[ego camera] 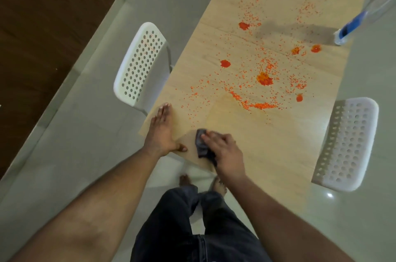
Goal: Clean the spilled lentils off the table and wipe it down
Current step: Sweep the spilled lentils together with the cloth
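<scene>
lentils (264, 79): we saw orange grains and small heaps scattered over the pale wooden counter (278, 143)
cloth (201, 143): dark, crumpled, at the counter's near edge

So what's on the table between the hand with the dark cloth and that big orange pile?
Head view: between the right hand gripping the dark grey cloth and the big orange lentil pile lies bare light wooden table, then a swept ridge of lentils.

dim warm indoor light, glare spot on floor tiles (330, 195), wide-angle bend at edges, slight blur overall
</scene>
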